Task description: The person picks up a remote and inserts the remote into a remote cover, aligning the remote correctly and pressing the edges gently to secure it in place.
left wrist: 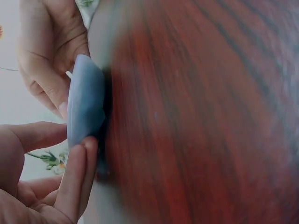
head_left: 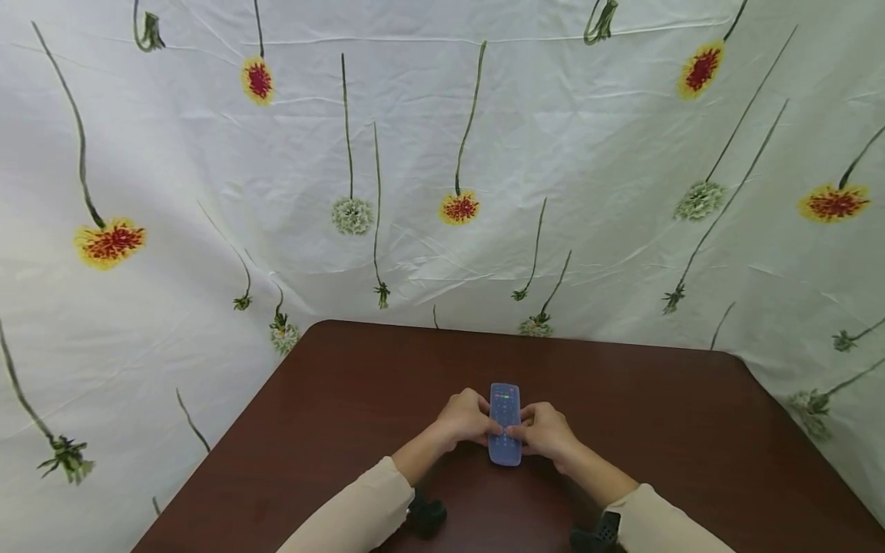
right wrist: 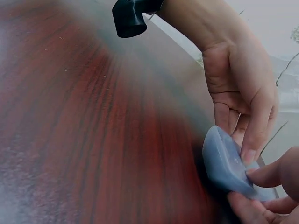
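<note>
A remote control (head_left: 505, 424) in a blue, soft-looking cover, with rows of small buttons on its face, is held low over the middle of the table (head_left: 387, 384). My left hand (head_left: 465, 417) pinches its left long side, thumb on the face and fingers at the edge and below. From the other side my right hand (head_left: 548, 435) grips it likewise, the two thumbs close together. In the left wrist view the blue cover (left wrist: 86, 100) shows from its end. The right wrist view shows the cover (right wrist: 224, 158) close up; whether it touches the table cannot be told.
A floral white cloth (head_left: 415, 153) hangs behind the table and along its sides. Black wrist devices (head_left: 426, 516) sit at both sleeves, low over the wood. The table's rounded far edge lies beyond the remote.
</note>
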Demonstrator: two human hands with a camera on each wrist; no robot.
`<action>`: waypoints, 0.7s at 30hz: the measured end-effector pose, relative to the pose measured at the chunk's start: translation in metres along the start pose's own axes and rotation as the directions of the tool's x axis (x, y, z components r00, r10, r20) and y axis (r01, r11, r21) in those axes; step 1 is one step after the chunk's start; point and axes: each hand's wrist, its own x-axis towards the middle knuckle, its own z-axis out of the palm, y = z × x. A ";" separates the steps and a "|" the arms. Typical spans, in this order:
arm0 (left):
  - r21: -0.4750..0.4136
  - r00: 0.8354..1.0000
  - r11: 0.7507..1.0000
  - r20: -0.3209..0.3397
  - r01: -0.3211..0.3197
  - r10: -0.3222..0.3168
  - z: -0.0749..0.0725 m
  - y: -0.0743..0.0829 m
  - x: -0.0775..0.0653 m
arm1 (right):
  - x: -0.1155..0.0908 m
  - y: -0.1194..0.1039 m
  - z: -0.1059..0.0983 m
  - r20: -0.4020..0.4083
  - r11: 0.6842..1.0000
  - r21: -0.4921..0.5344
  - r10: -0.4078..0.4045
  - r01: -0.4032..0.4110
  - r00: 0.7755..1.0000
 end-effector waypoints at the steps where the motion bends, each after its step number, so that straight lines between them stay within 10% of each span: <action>1: 0.012 1.000 1.000 0.002 -0.004 0.004 0.000 0.000 0.000 | 0.000 -0.001 0.000 0.001 1.000 -0.023 -0.007 0.007 1.000; 21: 0.014 0.999 1.000 0.044 0.027 -0.028 -0.003 -0.004 0.000 | 0.002 -0.001 -0.003 -0.025 0.992 -0.124 0.003 -0.006 1.000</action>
